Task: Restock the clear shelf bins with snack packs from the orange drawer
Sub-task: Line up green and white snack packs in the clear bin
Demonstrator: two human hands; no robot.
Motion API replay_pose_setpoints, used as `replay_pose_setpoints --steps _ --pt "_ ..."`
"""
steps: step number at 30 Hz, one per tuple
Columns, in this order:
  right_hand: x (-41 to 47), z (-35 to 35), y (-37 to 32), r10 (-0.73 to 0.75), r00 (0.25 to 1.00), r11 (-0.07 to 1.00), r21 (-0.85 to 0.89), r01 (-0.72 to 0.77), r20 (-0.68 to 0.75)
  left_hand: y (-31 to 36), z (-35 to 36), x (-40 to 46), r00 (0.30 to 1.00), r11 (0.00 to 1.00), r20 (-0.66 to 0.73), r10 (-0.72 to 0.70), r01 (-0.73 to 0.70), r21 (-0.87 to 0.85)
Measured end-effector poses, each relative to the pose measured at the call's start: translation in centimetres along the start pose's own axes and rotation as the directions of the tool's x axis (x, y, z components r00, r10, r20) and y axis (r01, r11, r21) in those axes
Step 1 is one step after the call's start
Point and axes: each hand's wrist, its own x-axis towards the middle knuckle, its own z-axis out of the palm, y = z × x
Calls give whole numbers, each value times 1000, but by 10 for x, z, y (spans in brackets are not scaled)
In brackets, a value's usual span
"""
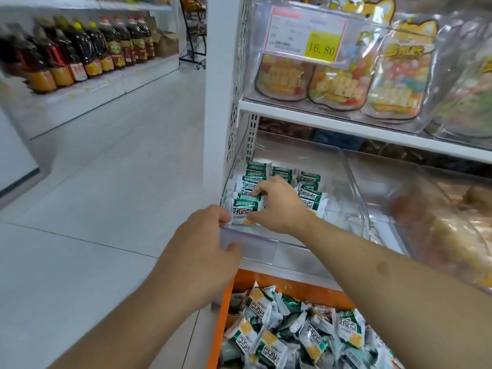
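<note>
Green-and-white foil snack packs [247,182] stand in rows inside clear plastic shelf bin [354,187] | right hand [279,206] pinches front pack [243,213] | left hand [202,251] grips bin's front lip | orange drawer [221,328] below, heaped with loose packs.

Left hand [206,246] gripping clear bin [266,249] front, right hand [279,206] pinching snack pack [243,210]

Glossy clear plastic bin [292,243], shiny crinkled-film snack packs [246,209], smooth orange drawer [221,328], matt white shelf [346,126].
</note>
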Motion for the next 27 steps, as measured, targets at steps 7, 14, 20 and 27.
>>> replay_pose_setpoints --steps 7,14,20,27 --pt "-4 -4 1 22 998 999 33 -24 59 1 1 -1 1000 1000 3 -10 10 -2" --pt "-13 -10 2 5 998 995 101 -11 55 -1 2 -1 1000 1000 3 4 -4 9" --pt "-35 -29 3 6 999 981 191 3 -46 1 1 -3 997 998 -45 59 -58 24" --pt "-136 -66 7 -38 986 903 417 104 -164 17 13 -24 985 989 86 147 -144 -39"
